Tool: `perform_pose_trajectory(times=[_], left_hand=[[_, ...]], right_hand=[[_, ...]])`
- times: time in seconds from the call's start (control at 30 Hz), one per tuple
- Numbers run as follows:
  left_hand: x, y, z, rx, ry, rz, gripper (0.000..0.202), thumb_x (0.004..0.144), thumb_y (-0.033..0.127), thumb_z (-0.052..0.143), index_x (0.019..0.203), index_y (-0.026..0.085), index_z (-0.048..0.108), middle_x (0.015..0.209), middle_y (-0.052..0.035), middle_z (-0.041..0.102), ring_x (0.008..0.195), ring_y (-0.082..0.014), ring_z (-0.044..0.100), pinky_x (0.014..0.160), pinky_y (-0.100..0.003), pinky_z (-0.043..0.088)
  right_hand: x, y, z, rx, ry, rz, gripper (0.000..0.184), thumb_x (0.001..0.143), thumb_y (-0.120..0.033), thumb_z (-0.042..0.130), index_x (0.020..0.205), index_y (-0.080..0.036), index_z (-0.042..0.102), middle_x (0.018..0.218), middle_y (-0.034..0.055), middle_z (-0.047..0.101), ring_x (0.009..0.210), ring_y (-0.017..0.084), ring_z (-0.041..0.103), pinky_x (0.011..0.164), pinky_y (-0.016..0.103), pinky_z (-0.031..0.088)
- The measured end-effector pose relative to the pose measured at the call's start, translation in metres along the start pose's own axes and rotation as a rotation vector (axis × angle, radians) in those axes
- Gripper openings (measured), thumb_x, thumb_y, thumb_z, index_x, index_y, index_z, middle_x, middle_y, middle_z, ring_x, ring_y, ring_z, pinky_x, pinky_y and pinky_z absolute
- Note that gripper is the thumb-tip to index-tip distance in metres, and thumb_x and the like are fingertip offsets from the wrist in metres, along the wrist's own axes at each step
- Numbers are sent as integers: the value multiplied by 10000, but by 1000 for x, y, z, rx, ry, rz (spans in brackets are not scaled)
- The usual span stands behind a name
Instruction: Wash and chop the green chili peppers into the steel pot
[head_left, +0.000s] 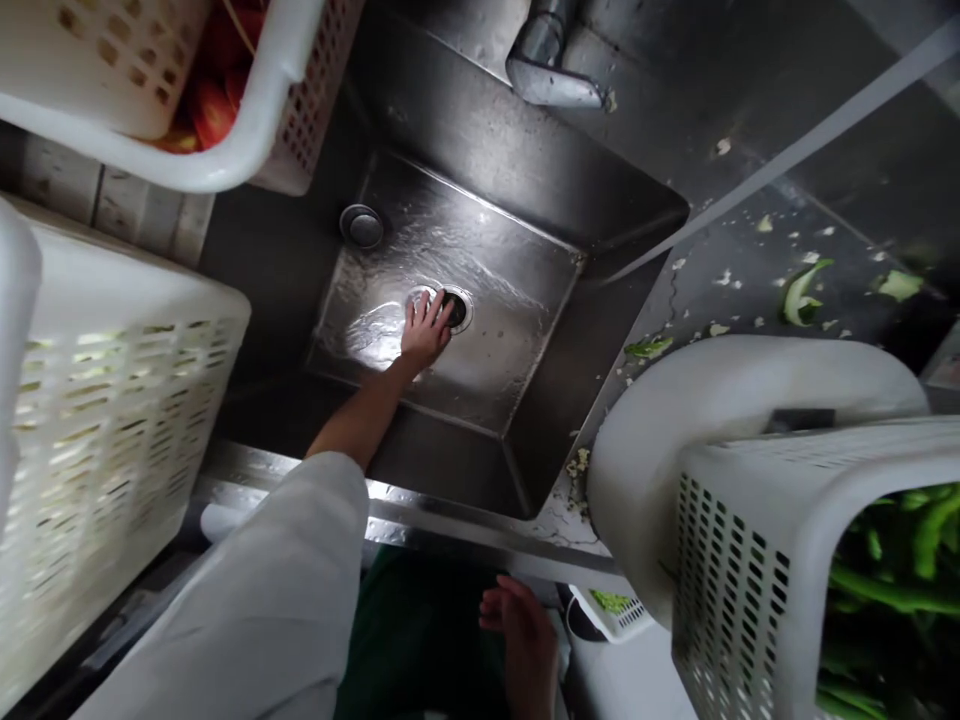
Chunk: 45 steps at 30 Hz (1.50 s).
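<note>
My left hand [426, 332] reaches down into a steel sink [517, 350] with its fingers spread at the edge of the round drain hole [456, 313]. No object shows in it, though the fingertips partly cover the drain rim. A thin film of water shines on the sink floor around it. Near the dark green apron [424, 640], my right hand [519, 625] hangs in front of my body, its fingers loosely bent and nothing visible in them. A round metal fitting [365, 228] sits at the sink's left side.
A faucet [555, 80] juts over the back. White baskets stand left [127, 400], upper left [262, 110] with red produce, and right [735, 560] with green peppers. A round white board [667, 430] and vegetable scraps [806, 295] lie right. A small basket [626, 620] is below.
</note>
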<state>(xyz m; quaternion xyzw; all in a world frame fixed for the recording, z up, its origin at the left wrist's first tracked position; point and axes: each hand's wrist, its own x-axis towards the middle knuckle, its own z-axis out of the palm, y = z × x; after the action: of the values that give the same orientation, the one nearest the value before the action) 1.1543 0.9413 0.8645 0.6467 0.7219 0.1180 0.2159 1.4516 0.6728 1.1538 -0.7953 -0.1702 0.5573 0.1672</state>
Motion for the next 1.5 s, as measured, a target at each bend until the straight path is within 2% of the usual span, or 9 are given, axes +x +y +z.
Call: perform_pose_trajectory(times=[0.17,0.37,0.47,0.57,0.7,0.83,0.97,1.13,1.5], left_hand=[[13,-27,-28,50,94,-224,699,964,412,476,1608,223,282,1696,-140,166,1580,-346,23,1212,-687,53],[-55,-61,-31,61,-361,421,597,946,409,484,1520,246,466,1635,-139,343,1558,-307,206,1232,-617,69],[-70,-27,-3,-23,-507,712,551,936,371,503,1484,309,510,1605,-105,408,1534,-263,289,1243,-568,125],[-44,32,29,-112,-550,932,525,945,300,485,1459,404,513,1591,-16,444,1526,-192,308,1263,-513,143],[29,61,38,-35,-248,606,561,974,285,424,1534,265,441,1647,-103,334,1563,-309,182,1224,-650,120],[74,3,-2,1,-48,297,548,991,314,377,1511,158,447,1595,-183,391,1521,-363,256,1198,-656,162],[68,-60,-50,30,-84,175,497,975,331,451,1428,146,530,1492,-191,492,1432,-365,375,1190,-596,233],[67,-95,-82,26,222,-235,638,950,412,570,1517,175,398,1672,-147,187,1524,-396,119,1198,-675,137],[92,-65,-69,-109,221,-148,305,949,358,545,1124,158,694,1570,-100,375,1429,-340,315,1218,-502,281]], right_hand=[[1,1,-16,22,56,-3,587,693,-702,783,934,-166,787,825,102,766,735,233,730,641,344,635],[-3,10,-8,34,9,-21,562,759,-685,745,964,-163,785,829,109,763,715,235,731,631,349,634],[-3,12,-1,40,2,-15,577,746,-694,751,958,-159,787,827,110,763,728,236,732,625,338,634],[-3,6,3,23,23,-4,601,728,-709,756,949,-151,786,817,107,763,710,231,729,617,332,633],[-2,0,4,36,99,-30,568,734,-680,772,969,-162,782,814,88,763,713,217,725,621,317,633],[3,2,6,32,52,-10,589,699,-707,779,935,-167,792,795,97,764,698,233,731,603,339,638],[4,-2,16,-2,-25,21,651,663,-768,759,901,-162,796,773,113,762,677,247,733,579,348,634],[-2,-15,24,8,44,-37,613,709,-745,745,918,-170,785,774,91,757,671,218,721,582,313,622],[11,-1,5,-26,-59,-7,596,716,-728,751,946,-180,807,820,110,770,721,240,738,629,347,642]])
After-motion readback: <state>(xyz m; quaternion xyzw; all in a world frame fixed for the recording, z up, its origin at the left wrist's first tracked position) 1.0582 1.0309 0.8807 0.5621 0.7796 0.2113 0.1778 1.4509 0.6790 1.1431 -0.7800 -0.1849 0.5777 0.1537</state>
